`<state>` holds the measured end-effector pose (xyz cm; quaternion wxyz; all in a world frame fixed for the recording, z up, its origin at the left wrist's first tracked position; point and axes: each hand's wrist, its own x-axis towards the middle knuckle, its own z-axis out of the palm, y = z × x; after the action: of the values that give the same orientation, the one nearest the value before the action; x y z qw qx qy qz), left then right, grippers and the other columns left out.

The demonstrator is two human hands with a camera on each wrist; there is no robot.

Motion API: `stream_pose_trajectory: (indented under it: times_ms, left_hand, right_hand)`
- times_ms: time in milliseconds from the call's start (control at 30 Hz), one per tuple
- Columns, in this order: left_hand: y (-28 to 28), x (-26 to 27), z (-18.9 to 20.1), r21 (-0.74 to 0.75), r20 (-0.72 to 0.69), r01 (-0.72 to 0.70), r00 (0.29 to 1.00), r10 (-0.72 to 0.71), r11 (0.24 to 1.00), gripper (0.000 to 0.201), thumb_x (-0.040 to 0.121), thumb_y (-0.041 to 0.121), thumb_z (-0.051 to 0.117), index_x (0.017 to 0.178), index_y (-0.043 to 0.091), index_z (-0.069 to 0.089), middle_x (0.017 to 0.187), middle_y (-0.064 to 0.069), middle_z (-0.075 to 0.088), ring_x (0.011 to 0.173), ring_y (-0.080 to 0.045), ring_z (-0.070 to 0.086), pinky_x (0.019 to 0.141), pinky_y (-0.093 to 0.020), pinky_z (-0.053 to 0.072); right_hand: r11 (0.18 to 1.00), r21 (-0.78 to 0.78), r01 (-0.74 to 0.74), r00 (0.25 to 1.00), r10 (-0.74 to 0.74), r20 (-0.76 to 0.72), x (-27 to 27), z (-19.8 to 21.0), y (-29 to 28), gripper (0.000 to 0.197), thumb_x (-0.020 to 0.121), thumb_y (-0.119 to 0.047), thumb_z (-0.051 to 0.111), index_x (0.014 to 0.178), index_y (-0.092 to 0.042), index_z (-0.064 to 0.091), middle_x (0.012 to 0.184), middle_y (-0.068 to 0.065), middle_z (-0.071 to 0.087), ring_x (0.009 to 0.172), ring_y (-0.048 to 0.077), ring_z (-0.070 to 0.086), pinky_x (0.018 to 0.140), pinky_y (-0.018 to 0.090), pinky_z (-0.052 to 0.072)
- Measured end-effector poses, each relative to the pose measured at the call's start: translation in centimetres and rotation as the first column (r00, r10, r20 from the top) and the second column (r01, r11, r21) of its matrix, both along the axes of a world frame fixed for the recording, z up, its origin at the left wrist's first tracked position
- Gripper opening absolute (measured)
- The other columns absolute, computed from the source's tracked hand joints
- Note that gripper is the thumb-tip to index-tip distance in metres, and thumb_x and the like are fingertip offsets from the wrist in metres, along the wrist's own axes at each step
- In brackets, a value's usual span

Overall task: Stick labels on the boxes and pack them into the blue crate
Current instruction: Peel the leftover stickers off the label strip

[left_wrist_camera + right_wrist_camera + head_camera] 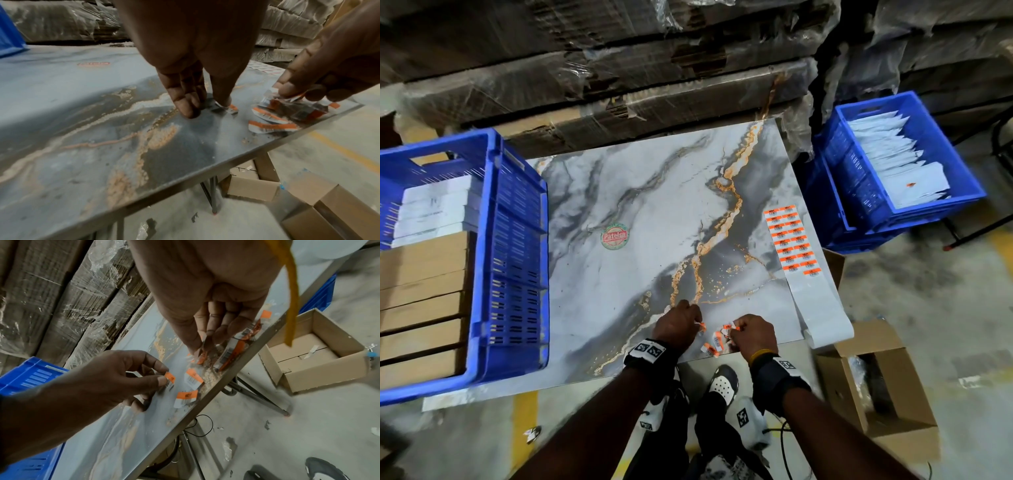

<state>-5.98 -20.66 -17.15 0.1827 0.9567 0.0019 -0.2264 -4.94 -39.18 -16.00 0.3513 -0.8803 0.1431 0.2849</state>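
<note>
At table's (640,192) near edge, left hand (677,323) pinching one label (170,378), right hand (755,334) pinching another (730,327); loose labels (714,344) between both, boxes (422,305) crated far left, nearer left hand

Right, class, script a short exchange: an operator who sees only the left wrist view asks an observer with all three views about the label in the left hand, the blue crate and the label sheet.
Operator: I see the left hand over the table. Is it holding a label?
Observer: Yes. The right wrist view shows thumb and forefinger pinching one orange-and-white label.
Operator: Is anything packed in the blue crate?
Observer: The head view shows brown and white boxes stacked inside it, at the table's left side.
Operator: Any labels on the label sheet?
Observer: Yes. The head view shows two columns of orange labels on it, near the right edge.
</note>
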Motion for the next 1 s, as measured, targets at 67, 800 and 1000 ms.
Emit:
stream_pose_trajectory:
  times_ms: [67, 800, 1000]
  left_hand:
    - [-0.3, 0.2, 0.1, -0.003, -0.012, -0.062, 0.998, 0.062, 0.998, 0.014, 0.093, 0.021, 0.052, 0.102, 0.021, 0.063, 0.11, -0.005, 0.055, 0.097, -0.029, 0.06, 0.073, -0.033, 0.046]
    - [-2.5, 1.3, 5.3, -0.602, -0.136, -0.219, 0.976, 0.172, 0.768, 0.007, 0.077, 0.01, 0.068, 0.084, 0.01, 0.068, 0.08, 0.011, 0.068, 0.065, 0.006, 0.059, 0.067, -0.018, 0.049]
    - [-4.0, 2.6, 6.5, -0.548, -0.041, -0.126, 0.991, 0.125, 0.827, 0.007, 0.077, 0.011, 0.071, 0.081, 0.017, 0.069, 0.077, 0.008, 0.066, 0.074, -0.01, 0.062, 0.073, -0.028, 0.051]
  right_hand:
    - [1.0, 0.003, -0.005, 1.0, 0.005, -0.001, 0.2, 0.3, -0.1, 0.008, 0.082, -0.016, 0.069, 0.089, -0.016, 0.072, 0.097, 0.004, 0.073, 0.095, 0.023, 0.067, 0.084, 0.026, 0.051]
    - [0.93, 0.343, 0.134, 0.991, -0.118, -0.066, 1.7, 4.3, -1.6, 0.007, 0.084, -0.007, 0.073, 0.081, -0.012, 0.074, 0.073, 0.006, 0.07, 0.064, 0.027, 0.068, 0.056, 0.05, 0.06]
    - [0.934, 0.352, 0.063, 0.998, -0.063, -0.012, 1.7, 5.0, -2.8, 0.015, 0.086, -0.014, 0.069, 0.077, -0.025, 0.074, 0.074, 0.0, 0.071, 0.075, 0.027, 0.07, 0.067, 0.043, 0.061]
